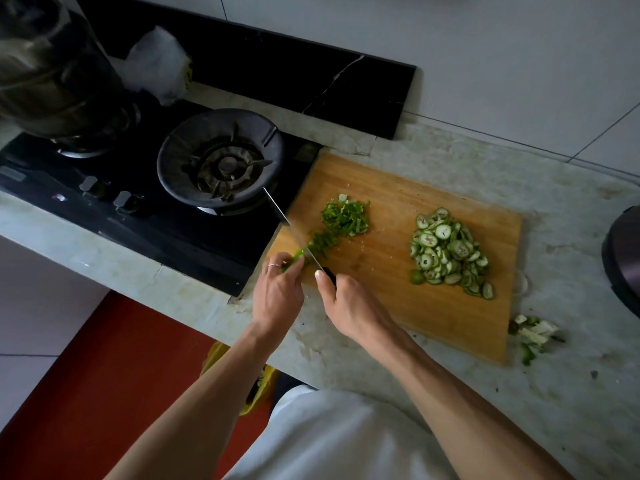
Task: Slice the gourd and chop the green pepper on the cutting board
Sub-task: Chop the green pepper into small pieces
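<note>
A: Where's the green pepper (293,259) right now?
B: At the near-left corner of the cutting board (398,271), pinned under the left hand (277,289). Its fingers (287,263) are curled down over the uncut end, holding it against the wood; there's a ring on one of them

A: And the other hand?
B: The right hand (346,303) has its fingers wrapped round the dark handle of the knife (294,232), thumb lying along the top. The blade runs away from the person toward the stove (138,188), its edge down on the pepper just beside the left fingertips

A: What's already cut?
B: A trail of pepper strips leads from the blade up to a small heap of chopped pepper (346,216) in the left half of the board. Well apart from it, on the right half, lies the pile of gourd slices (450,251), round pieces with pale centres and green rims

A: Anything off the board?
B: Some trimmings (533,332) on the bench (571,244) by the board's near-right corner, and a dark round vessel (623,258) at the right edge, only partly in view
</note>
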